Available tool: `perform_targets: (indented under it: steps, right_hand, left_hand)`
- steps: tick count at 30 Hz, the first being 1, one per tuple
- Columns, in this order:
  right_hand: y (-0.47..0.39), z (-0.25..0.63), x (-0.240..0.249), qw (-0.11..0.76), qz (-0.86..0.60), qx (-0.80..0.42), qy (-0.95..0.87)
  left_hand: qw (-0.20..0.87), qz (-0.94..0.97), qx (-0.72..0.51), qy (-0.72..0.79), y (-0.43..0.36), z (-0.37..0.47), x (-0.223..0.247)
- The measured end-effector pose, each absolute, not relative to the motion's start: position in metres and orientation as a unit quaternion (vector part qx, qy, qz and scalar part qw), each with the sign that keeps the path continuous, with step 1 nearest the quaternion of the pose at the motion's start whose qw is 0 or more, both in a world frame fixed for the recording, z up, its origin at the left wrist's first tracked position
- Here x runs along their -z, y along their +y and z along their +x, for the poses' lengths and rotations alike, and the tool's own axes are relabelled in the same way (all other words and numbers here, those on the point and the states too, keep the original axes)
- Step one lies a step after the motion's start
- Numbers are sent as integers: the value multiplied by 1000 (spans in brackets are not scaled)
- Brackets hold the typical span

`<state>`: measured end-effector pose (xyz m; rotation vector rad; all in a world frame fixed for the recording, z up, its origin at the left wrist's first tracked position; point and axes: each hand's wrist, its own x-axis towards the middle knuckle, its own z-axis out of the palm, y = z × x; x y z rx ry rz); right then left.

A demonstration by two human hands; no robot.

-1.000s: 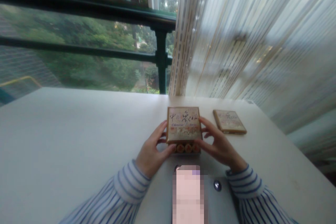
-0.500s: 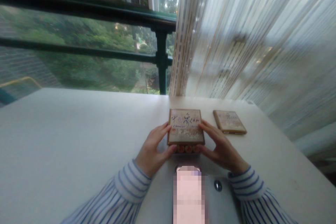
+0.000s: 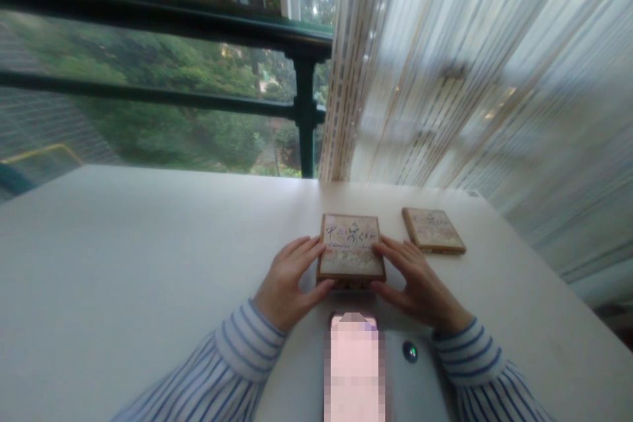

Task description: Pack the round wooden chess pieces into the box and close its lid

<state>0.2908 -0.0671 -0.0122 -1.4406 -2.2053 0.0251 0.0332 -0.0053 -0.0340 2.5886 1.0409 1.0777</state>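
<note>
A square Chinese chess box [image 3: 351,247] with a printed lid stands in front of me on the white table. From its left side my left hand [image 3: 291,283] grips it, fingers along the edge and thumb at the front left corner. My right hand [image 3: 420,283] holds the opposite side the same way, thumb at the front right corner. Both hands are closed on the lid's edges. Below the lid's front edge runs a narrow dark band, where the contents hardly show.
A flat panel [image 3: 435,231] with matching print lies to the right on the white table [image 3: 148,244]. Close to me are a phone [image 3: 353,369], its screen blurred out, and a small dark oval [image 3: 410,351]. A green railing [image 3: 305,112] and string curtains [image 3: 425,66] stand beyond.
The lid has come down and slightly toward me, with both hands on it. The round pieces that showed beneath its front edge are now mostly covered.
</note>
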Motion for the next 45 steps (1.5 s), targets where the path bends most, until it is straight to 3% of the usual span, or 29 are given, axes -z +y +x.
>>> perform_targets:
  steps: [45]
  right_hand:
    - [-64, 294, 23, 180, -539, -63, -820]
  left_hand:
    - [96, 869, -272, 402, -10, 35, 31]
